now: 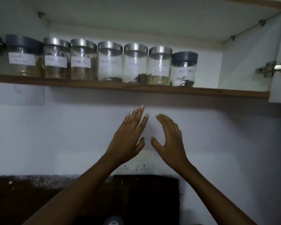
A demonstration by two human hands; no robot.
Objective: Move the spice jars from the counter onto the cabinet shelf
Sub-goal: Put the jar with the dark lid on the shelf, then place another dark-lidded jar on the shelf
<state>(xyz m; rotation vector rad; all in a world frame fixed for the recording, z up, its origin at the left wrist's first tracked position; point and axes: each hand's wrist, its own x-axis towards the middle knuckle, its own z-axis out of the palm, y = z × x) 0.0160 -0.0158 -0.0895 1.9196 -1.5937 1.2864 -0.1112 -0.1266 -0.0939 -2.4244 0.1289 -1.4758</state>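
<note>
Forearms [75,197] angled upward; left hand [128,137] and right hand [170,140] empty, grip released, below the shelf [136,88]

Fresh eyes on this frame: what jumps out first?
A row of seven labelled glass jars lines the cabinet shelf across the upper half, dark-lidded ones at both ends. Below its edge, mid-frame, the left hand and right hand are raised side by side, fingers open, holding nothing.

Clear glossy glass jars [110,62]; brushed metal lids [110,46]; paper labels [109,62]; wooden shelf [217,93].
</note>
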